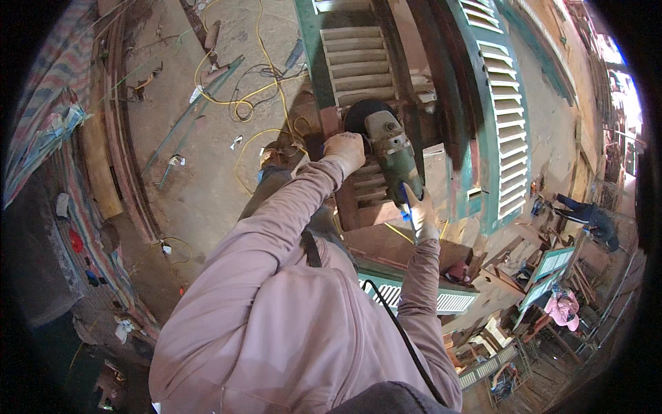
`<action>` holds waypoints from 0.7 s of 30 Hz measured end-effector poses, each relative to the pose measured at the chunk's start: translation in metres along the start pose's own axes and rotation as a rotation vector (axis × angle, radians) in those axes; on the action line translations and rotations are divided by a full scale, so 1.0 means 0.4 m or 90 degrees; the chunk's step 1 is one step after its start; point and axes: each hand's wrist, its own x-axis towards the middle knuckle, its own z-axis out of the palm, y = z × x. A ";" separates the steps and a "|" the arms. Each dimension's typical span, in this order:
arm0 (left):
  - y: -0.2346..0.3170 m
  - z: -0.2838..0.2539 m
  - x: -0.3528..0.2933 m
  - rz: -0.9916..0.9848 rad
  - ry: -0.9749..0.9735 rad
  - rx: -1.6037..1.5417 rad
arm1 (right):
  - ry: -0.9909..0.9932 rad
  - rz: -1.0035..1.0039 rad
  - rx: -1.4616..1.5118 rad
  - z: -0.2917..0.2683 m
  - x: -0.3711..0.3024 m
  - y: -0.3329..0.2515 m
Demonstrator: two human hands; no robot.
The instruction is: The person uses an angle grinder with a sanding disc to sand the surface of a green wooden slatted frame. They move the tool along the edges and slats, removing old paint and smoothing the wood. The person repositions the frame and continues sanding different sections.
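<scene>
Both my hands are on a green and grey angle grinder [396,155] with a dark round disc [363,119]. My left hand [347,150] is closed beside the grinder's head, where its side handle would be; the fingers cover that grip. Farther back, my right hand [422,212] wraps round the rear of the tool's body, and something blue shows at the fingers. Below the grinder lies a worn louvred shutter [357,58] with pale slats and a brown and green frame. The disc is over its frame; whether they touch I cannot tell.
A second green louvred shutter [502,117] lies to the right, and another [452,301] is near my right forearm. Yellow cord [241,107] loops over the floor at left. Long wooden boards [127,138] lie farther left. A person in pink [563,308] is at lower right.
</scene>
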 end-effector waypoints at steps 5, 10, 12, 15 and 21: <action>-0.044 0.011 -0.005 -0.017 -0.022 0.004 | 0.040 -0.063 -0.116 0.036 0.036 0.066; -0.107 -0.030 -0.040 -0.073 0.038 0.000 | 0.043 -0.116 -0.210 0.086 -0.030 -0.113; -0.077 -0.036 -0.006 -0.055 0.025 0.014 | 0.049 -0.097 -0.164 0.053 0.001 -0.086; 0.058 -0.049 0.067 0.023 -0.026 0.005 | 0.019 0.033 -0.035 -0.037 0.049 -0.049; 0.209 -0.008 0.160 0.122 -0.068 0.025 | 0.142 -0.087 0.043 -0.125 0.081 0.028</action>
